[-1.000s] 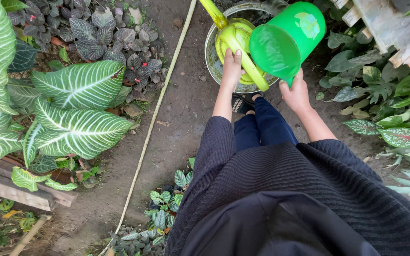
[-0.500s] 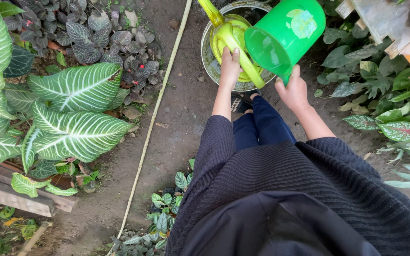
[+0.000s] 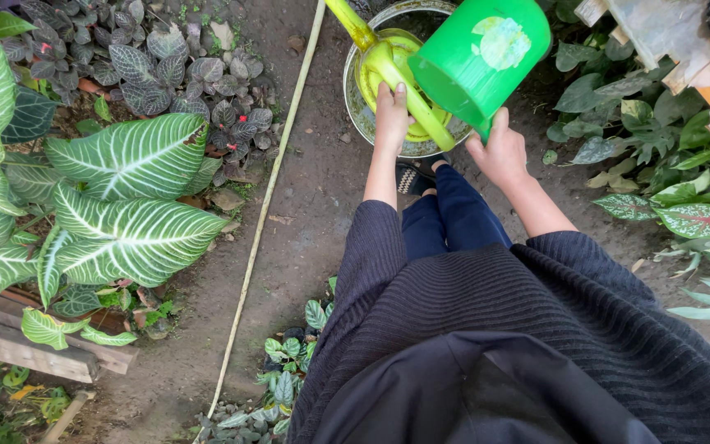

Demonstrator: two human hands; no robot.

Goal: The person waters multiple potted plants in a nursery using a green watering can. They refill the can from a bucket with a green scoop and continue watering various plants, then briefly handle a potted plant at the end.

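Observation:
I hold a green plastic watering can point(image 3: 482, 59) with a yellow handle and spout above a round metal bucket point(image 3: 357, 108) on the ground. My left hand point(image 3: 392, 115) grips the yellow handle. My right hand point(image 3: 503, 152) supports the green body from below at its near side. The can is tilted over the bucket, whose inside is mostly hidden behind it. My dark blue trousers and a sandalled foot point(image 3: 414, 177) show below the bucket.
Large white-veined green leaves point(image 3: 125, 197) and small dark-leaved plants point(image 3: 158, 74) fill the left. A thin pale cane point(image 3: 269, 193) lies across the bare soil. Wooden planks point(image 3: 34, 349) sit lower left, a wooden pallet point(image 3: 675, 49) and more foliage on the right.
The watering can has shifted up and to the right over the bucket, and both hands moved with it, keeping their hold.

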